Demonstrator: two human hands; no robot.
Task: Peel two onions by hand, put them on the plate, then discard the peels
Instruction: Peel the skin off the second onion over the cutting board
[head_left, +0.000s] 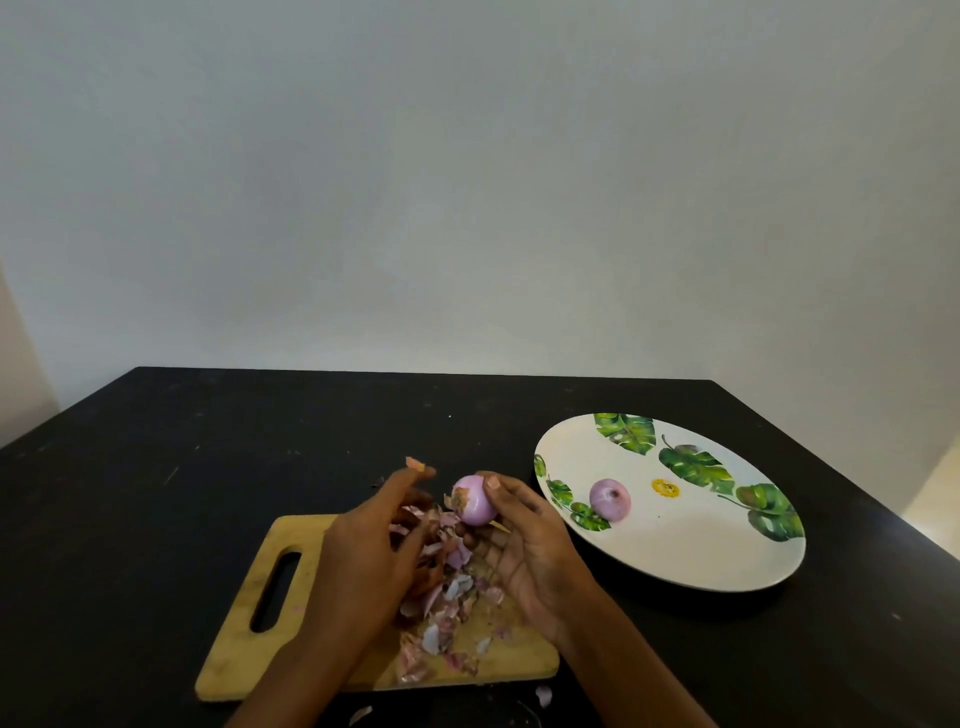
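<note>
My right hand (524, 545) grips a purple onion (474, 500) above the far end of the wooden cutting board (244, 644); a patch of brown skin still clings to its left side. My left hand (371, 545) pinches a small orange-brown peel scrap (420, 465) at its fingertips, just left of the onion. A heap of onion peels (447, 597) lies on the board between my hands. A second, peeled purple onion (610, 499) sits on the white leaf-patterned plate (701, 551) at the right.
The black table (208, 441) ends at a pale wall behind and drops off at the right edge. Stray peel bits (543, 693) lie on the table just in front of the board. The board has a handle slot (275, 590) at its left.
</note>
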